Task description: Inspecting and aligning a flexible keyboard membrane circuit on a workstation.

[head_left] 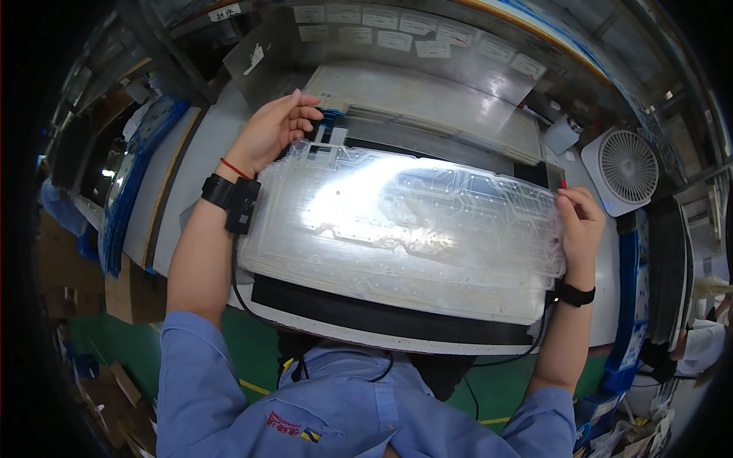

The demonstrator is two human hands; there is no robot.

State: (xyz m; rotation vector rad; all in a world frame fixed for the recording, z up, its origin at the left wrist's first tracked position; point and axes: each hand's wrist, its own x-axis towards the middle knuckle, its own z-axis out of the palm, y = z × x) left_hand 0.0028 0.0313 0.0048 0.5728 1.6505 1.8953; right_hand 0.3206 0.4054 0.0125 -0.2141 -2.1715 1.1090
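Note:
A stack of clear plastic film sheets [397,267] printed with fine circuit lines lies before me, bright with glare. Its top sheet [489,195] reaches to my right hand [582,217], whose thumb and fingers pinch the sheet's right edge. At the far left corner, my left hand [279,130] hovers with loosely bent fingers, and nothing shows between them. Just beside those fingertips are a dark blue strip [328,118] and a pale tab [333,137]. Beneath the films, a black mat [366,304] shows along the near side.
Behind the stack stands a metal panel [427,91] with paper labels above it. A white fan [622,169] and a pale bottle [563,134] stand at the far right. Blue-edged sheets [145,175] lean on the left. A black cable [500,362] hangs along the table's front edge.

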